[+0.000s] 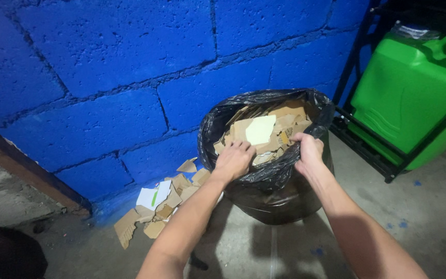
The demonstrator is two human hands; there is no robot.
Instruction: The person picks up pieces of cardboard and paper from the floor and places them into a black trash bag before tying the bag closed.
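Black plastic, glossy and crumpled, forms the bin bag (264, 181) standing on the concrete floor (419, 217) close to a blue block wall (104, 67). Both hands are at its near rim: the left hand (233, 160) presses down on torn cardboard pieces (274, 126) inside the mouth, fingers curled over plastic and scraps together, while the right hand (308, 152) is clenched on a fold of the rim.

The step looks like packing down the contents and gathering the mouth of the bag. A next move would seem to call for a firm hold on both sides of the rim, since the bag is heaped almost to the top.

More cardboard scraps (156, 206) lie loose on the floor at the foot of the wall, left of the bag. A green plastic container (409, 93) in a dark metal rack (362, 144) stands close on the right. Open floor lies towards the camera.
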